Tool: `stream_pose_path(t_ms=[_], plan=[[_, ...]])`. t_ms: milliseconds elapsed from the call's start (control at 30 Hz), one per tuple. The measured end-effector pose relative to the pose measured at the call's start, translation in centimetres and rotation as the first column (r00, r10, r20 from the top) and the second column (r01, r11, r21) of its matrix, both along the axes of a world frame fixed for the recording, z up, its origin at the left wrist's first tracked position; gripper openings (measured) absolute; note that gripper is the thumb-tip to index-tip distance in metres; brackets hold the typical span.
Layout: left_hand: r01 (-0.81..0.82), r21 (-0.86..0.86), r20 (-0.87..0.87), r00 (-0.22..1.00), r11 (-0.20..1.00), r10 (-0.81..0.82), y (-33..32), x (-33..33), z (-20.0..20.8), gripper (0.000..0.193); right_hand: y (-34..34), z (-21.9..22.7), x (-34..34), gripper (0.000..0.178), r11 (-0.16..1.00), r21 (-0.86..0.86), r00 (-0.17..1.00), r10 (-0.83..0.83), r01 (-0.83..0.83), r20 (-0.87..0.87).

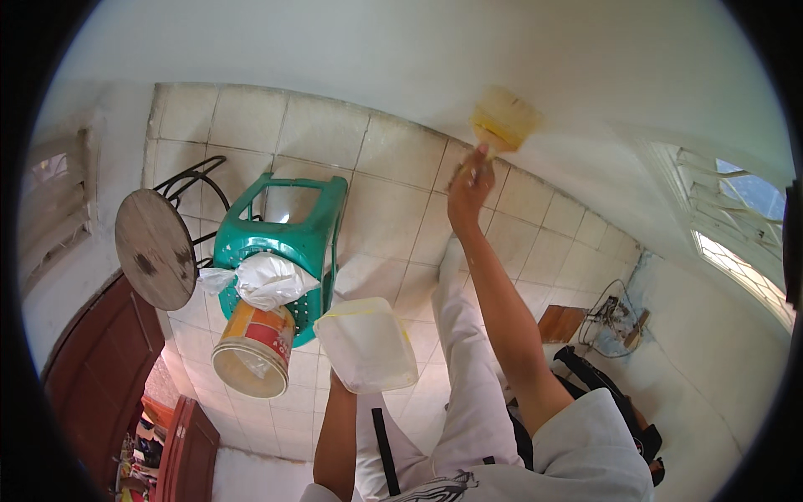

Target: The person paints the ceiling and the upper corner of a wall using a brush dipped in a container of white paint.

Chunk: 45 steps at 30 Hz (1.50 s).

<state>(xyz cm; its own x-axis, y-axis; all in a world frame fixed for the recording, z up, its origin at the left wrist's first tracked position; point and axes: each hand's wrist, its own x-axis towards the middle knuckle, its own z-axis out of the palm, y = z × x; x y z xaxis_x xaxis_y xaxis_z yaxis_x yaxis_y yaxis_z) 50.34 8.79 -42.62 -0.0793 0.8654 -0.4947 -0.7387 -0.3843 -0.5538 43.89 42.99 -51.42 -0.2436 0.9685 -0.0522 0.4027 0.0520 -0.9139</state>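
With its fingers wrapped round the handle, my right hand (473,186) holds a wide paintbrush (506,124) up at the white wall (351,50). The yellow brush head is smeared by motion, and I cannot tell whether its bristles touch the wall. Lower and to the left, a translucent plastic tub (368,347) with a whitish inside is held by my left hand (337,385). Most of that hand's fingers are hidden behind the tub, which is tilted with its inside facing up toward me.
A green plastic stool (328,213) stands left of the tub, with a white plastic bag (274,280) and a yellow-red bucket (266,335) at it. Beside it is a round wooden-topped stool (155,249). Wires and a brown board (562,324) lie at the right.
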Motion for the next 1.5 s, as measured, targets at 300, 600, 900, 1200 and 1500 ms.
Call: stream_pose_path(t_ms=[300,600,900,1200,1500], plan=[[0.019,-0.192,-0.101,0.994,0.981,-0.039,-2.6,4.0,-5.2,0.068,1.7,-19.5,-0.7,0.07,0.976,-0.176,0.898,-0.041,0.131,0.437],[0.04,-0.181,-0.089,0.994,0.983,-0.057,-1.2,6.1,-6.8,0.068,5.8,-22.2,0.5,0.062,0.786,-0.616,0.972,0.1,0.053,0.212],[-0.014,-0.083,-0.035,0.999,0.996,0.011,1.6,3.9,-3.7,0.068,-1.2,-5.2,1.1,0.06,0.961,-0.276,1.0,-0.019,0.02,0.005],[0.042,-0.174,-0.082,0.995,0.984,-0.056,0.2,4.8,-5.7,0.066,2.1,-17.9,-0.9,0.064,0.93,-0.338,0.981,-0.092,0.146,0.172],[-0.009,-0.258,-0.095,0.995,0.966,-0.016,-2.5,6.5,-9.0,0.067,5.0,-26.3,1.1,0.05,0.75,-0.633,0.931,0.067,0.191,0.36]])
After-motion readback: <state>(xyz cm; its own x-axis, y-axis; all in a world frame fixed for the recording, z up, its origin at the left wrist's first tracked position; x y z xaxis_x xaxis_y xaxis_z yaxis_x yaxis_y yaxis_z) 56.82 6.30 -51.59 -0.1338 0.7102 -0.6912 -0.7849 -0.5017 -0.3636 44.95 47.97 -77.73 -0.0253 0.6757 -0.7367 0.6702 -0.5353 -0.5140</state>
